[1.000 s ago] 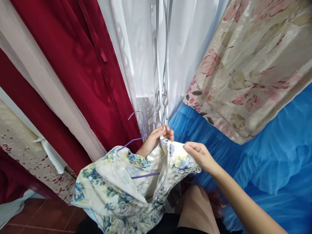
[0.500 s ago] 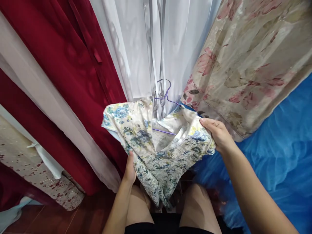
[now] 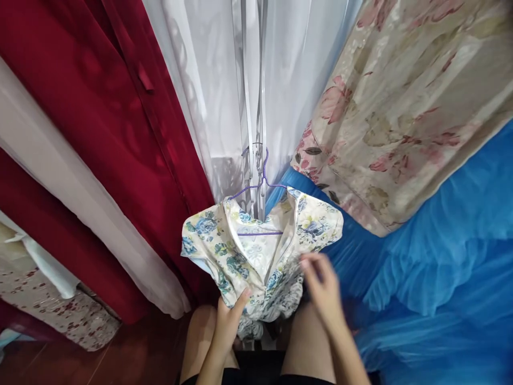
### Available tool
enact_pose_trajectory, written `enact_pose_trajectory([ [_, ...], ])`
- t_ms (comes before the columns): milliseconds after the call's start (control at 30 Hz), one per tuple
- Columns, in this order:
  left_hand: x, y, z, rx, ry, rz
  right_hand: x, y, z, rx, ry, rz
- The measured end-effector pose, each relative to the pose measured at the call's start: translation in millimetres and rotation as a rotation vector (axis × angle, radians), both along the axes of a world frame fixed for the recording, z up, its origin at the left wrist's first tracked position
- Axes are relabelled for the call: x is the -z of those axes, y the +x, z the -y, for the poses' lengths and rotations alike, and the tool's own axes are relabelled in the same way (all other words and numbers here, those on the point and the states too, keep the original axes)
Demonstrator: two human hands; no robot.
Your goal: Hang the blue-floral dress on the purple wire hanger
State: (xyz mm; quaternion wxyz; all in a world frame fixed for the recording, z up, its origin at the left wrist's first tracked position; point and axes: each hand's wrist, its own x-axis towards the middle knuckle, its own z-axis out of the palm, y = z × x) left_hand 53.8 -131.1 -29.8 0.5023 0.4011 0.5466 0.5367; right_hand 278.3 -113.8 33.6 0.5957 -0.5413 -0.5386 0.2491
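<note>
A short-sleeved floral dress (image 3: pixel 240 256), cream with blue and yellow flowers, hangs in front of me on a thin purple hanger (image 3: pixel 264 183). Its V-shaped neckline faces up, and the hanger's lower bar shows through the opening. My left hand (image 3: pixel 231 321) is closed on the dress's lower left front, thumb on top. At the right side, just under the sleeve, my right hand (image 3: pixel 324 286) has thumb and finger together at the fabric's edge, slightly blurred. The lower part of the dress bunches between my knees.
Long white fabric (image 3: pixel 212 69) with narrow straps hangs behind the hanger. Dark red cloth (image 3: pixel 160 214) hangs on the left, a pink-flowered beige gown (image 3: pixel 385 128) on the right. Blue ruffled tulle (image 3: pixel 433 283) spreads at lower right. Reddish floor tiles (image 3: pixel 132 353) show at lower left.
My right hand has left the right shoulder and moved down and left to the dress's side. The dress has straightened on the hanger and sits lower, and my left hand has shifted down and right.
</note>
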Motion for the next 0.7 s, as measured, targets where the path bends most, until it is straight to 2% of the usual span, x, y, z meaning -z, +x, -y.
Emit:
enact_pose_trajectory([
  [67, -4.4, 0.0, -2.2, 0.049, 0.026, -0.018, 25.6, -35.1, 10.2, -0.235, -0.104, 0.022],
  [100, -8.7, -0.5, -3.1, 0.076, 0.042, -0.028, 34.3, -49.9, 12.2, -0.358, -0.192, -0.011],
  [133, -13.6, -1.1, -3.5, 0.101, 0.055, -0.037, 39.6, -61.8, 12.4, -0.420, -0.239, -0.034],
  [200, -22.9, -3.2, -2.7, 0.133, 0.064, -0.058, 42.0, -75.4, 8.7, -0.516, -0.299, -0.070],
  [267, -26.5, -6.4, 0.9, 0.127, 0.040, -0.110, 38.6, -76.8, 3.3, -0.558, -0.311, -0.104],
  [333, -21.8, -10.0, 6.3, 0.018, 0.038, -0.203, 35.5, -70.7, 0.2, -0.572, -0.345, -0.191],
  [367, -16.6, -11.3, 9.1, -0.097, 0.081, -0.263, 34.8, -66.8, 0.3, -0.566, -0.369, -0.246],
  [433, -3.6, -11.3, 13.4, -0.364, 0.259, -0.410, 34.5, -59.7, 3.6, -0.554, -0.414, -0.326],
  [467, 2.9, -9.4, 14.5, -0.432, 0.366, -0.493, 34.5, -57.3, 6.5, -0.558, -0.430, -0.338],
  [500, 8.6, -5.9, 14.6, -0.412, 0.452, -0.573, 34.3, -55.6, 9.6, -0.572, -0.442, -0.338],
  [533, 13.0, -1.1, 13.7, -0.310, 0.499, -0.639, 33.8, -54.7, 12.8, -0.594, -0.450, -0.331],
  [633, 17.7, 17.3, 6.5, 0.124, 0.456, -0.692, 29.6, -53.1, 18.8, -0.647, -0.461, -0.312],
  [700, 14.5, 28.0, -0.4, 0.227, 0.423, -0.679, 22.9, -50.0, 17.1, -0.641, -0.476, -0.298],
])
